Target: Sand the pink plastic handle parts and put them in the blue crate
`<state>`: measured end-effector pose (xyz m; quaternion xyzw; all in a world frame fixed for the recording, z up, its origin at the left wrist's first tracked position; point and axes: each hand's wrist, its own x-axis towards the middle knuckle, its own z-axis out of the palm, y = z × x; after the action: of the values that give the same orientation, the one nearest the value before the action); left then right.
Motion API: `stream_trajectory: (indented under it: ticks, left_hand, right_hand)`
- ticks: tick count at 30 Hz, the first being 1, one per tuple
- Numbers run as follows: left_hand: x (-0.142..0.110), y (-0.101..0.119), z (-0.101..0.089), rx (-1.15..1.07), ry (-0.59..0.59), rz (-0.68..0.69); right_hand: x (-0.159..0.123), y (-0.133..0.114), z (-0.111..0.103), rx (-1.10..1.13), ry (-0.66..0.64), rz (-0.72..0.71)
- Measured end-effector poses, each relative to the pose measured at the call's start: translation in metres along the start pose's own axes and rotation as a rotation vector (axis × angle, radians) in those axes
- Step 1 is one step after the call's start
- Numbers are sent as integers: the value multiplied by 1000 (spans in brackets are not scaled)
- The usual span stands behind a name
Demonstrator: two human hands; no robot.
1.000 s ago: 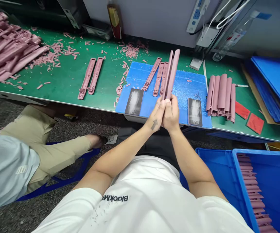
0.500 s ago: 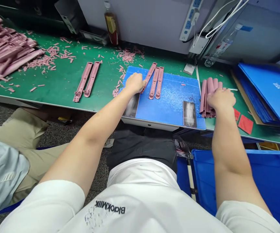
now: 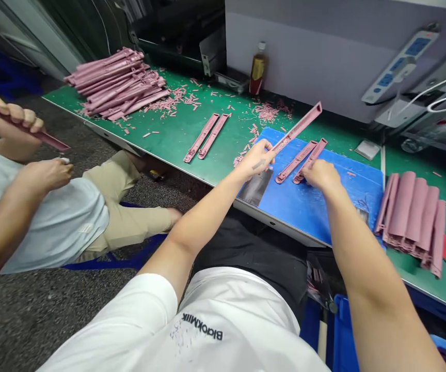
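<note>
In the left hand (image 3: 256,159), pink strip (image 3: 297,127)

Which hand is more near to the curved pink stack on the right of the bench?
Right. The right hand touches pink strips, left of the curved pink stack; the left hand is farther left, beyond those strips.

a brown bottle (image 3: 258,70) and white power strip (image 3: 400,66) behind the green workbench (image 3: 157,126)

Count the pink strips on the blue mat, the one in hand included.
3: a pink strip held in the left hand above the blue mat, plus a lying strip and its neighbour beside the right hand. The hands may hide more.
</note>
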<state>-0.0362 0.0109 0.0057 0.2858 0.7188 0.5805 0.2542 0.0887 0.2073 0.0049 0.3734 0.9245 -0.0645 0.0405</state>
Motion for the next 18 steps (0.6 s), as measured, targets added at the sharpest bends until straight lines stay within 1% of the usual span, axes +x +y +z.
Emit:
stream_trajectory:
  ticks: [2, 4, 7, 10, 12, 14, 16, 18]
  left_hand:
    - [-22, -4, -2, -275, -17, 6]
    - [-37, -6, 0, -465, -11, 17]
    - [-47, -7, 5, -603, 39, 16]
    - [-52, -9, 8, -661, 90, 0]
    - [-55, -13, 11, -673, 103, -4]
    - [-58, -18, 16, -660, 100, -1]
    - [-61, -23, 25, -644, 93, 22]
    - [-65, -27, 38, -634, 77, 53]
  right_hand:
    - [1, 1, 2, 35, 10, 66]
    - [1, -2, 3, 95, 14, 108]
    - [6, -3, 0, 265, 20, 137]
    - [2, 5, -4, 436, -4, 177]
    - [-12, 8, -2, 516, -10, 179]
    - [-35, 2, 5, 645, 33, 158]
    - [-62, -14, 17, 872, 97, 89]
    - [-88, -35, 30, 1102, 151, -18]
